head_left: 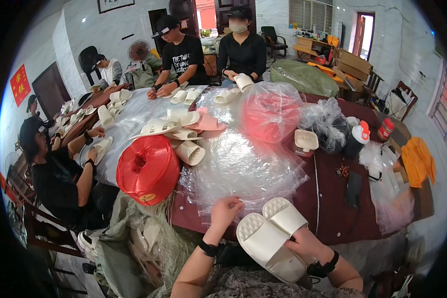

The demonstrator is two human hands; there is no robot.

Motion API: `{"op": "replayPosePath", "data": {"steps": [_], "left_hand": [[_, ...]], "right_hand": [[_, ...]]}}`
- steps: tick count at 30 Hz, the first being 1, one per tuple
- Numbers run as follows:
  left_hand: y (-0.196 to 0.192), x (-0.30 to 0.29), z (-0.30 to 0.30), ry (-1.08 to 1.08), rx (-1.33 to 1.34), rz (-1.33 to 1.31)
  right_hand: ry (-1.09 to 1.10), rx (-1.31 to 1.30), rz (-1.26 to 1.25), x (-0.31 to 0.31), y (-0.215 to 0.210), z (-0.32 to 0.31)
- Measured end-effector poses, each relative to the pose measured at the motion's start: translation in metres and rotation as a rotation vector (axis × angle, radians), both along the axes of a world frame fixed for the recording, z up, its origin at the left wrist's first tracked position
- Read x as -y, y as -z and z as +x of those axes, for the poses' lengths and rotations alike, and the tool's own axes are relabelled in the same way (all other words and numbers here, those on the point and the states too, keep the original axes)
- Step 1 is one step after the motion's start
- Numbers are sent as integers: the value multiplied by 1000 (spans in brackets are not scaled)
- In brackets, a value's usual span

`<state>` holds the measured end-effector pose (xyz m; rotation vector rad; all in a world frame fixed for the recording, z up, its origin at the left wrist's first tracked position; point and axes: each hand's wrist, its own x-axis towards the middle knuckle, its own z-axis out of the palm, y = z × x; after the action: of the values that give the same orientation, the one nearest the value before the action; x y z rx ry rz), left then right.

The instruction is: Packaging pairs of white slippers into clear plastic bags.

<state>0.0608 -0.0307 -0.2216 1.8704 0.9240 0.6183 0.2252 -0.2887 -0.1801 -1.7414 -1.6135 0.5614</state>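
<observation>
In my right hand point(305, 244) I grip a pair of cream slide sandals point(266, 233) with quilted footbeds and broad straps, held above the table's near edge. My left hand point(227, 214) is at the near edge of a spread of clear plastic bags point(246, 166), its fingers pinched together on the film. Beyond and to the left of the bags lies a heap of cream slippers point(183, 117) with a pink slipper point(207, 120) among them. A large red roll of plastic twine point(148, 169) sits left of my left hand.
Another plastic-wrapped red roll point(270, 111) stands farther back. To the right are a lidded container point(306, 141), a black tumbler point(358, 136) and orange cloth point(418, 161). Open woven sacks point(129, 238) stand at the lower left. Several people handle slippers around the table.
</observation>
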Motion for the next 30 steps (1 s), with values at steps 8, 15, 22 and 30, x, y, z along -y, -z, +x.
{"op": "replayPosePath", "data": {"steps": [8,15,22,30], "left_hand": [[16,-22,-2,142,250,-367],[-14,-18,-4,101,143,-418],[-31,-10,-5,150,132,38],[-67,5,3,243,124,539]], "right_hand": [[-128,-43,17,-7,-16,-18],[-44,3,-43,-37,-12,-23],[167,133,-146,-42,11,-18],[44,316,-77,-44,-1,-37]]}}
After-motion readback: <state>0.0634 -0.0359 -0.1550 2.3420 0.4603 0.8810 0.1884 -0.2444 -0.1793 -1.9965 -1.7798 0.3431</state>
